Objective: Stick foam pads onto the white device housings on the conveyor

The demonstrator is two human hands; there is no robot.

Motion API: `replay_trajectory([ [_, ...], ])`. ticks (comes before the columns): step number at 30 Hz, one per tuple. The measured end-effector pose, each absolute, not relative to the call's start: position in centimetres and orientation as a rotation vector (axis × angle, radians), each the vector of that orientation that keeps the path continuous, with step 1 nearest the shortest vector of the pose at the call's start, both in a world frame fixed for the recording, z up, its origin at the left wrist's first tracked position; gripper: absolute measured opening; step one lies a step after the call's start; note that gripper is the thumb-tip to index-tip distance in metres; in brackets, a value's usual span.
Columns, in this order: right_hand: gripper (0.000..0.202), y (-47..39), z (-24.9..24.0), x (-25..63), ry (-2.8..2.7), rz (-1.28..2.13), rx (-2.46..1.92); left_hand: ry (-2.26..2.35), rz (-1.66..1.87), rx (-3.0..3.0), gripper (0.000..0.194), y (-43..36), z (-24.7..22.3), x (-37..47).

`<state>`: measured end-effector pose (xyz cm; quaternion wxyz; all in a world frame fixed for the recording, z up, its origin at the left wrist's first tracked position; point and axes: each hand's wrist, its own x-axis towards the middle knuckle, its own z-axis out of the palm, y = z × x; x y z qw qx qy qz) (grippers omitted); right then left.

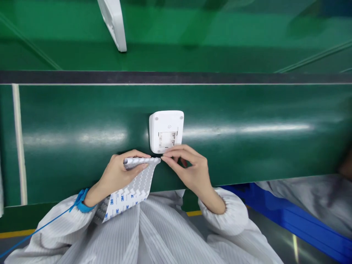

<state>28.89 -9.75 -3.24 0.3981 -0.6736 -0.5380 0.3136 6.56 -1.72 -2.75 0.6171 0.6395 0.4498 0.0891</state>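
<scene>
My left hand (118, 170) is gripping a patterned sheet (141, 179), the thumb and fingers clamping its curled upper edge between them; the sheet is hanging toward my lap and is showing blue 3M lettering on its lower part. My right hand (192, 168) is bringing thumb and index fingertips close together just beside the sheet's right tip; whether they are pinching that tip, a small piece or nothing, I cannot tell. The white device (162, 126) is lying underside up on the green bench (247, 154), just beyond both hands, and my right fingers are hiding its lower right corner. On progress, I am recording the following. Grey round spots (156, 118) are showing at three corners; the fourth is being obscured. I cannot tell whether these spots are applied pads or part of the housing, so I am crediting none as completed work. The white lettered area is, in my judgement, suggesting a partly used sheet, but I am not confirming this. The battery compartment (167, 140) is standing uncovered, with contacts appearing at its right side and no cells showing inside. As outstanding, I am listing the hidden corner as unverified and the compartment as neither filled nor covered; I am judging the work unfinished.
</scene>
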Motion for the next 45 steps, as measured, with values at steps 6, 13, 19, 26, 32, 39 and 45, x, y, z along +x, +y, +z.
replay_trajectory([
  [6, 0.001, -11.4, -3.5, 28.5, -1.249, 0.918, -1.711, 1.008, 0.207, 1.470, 0.018, -1.8, -2.9, 6.9],
  [13, 0.005, -11.5, -3.6, 29.4, -1.191, 0.692, -1.772, 0.976, 0.171, 1.497, 0.020, -1.6, -2.7, 8.1],
  [19, 0.007, -11.3, -4.1, 30.6, -1.153, 0.577, -1.917, 0.980, 0.035, 1.602, 0.032, -1.2, -2.9, 9.0],
  [26, 0.010, -11.5, -3.9, 29.6, -1.397, 0.422, -1.923, 0.993, 0.039, 1.586, 0.027, -1.1, -2.9, 9.3],
  [32, 0.022, -10.7, -5.1, 32.8, -1.162, 0.623, -1.959, 0.935, 0.043, 1.480, 0.037, -0.4, -2.6, 8.4],
  [39, 0.052, -8.1, -7.2, 34.6, -1.337, 0.282, -1.914, 0.785, 0.136, 0.828, 0.122, 2.2, -3.0, 7.9],
  [45, 0.056, -1.4, -5.2, 32.4, -1.613, 0.580, -1.630, 0.723, 0.165, 0.694, 0.110, 4.9, -3.4, 9.3],
])
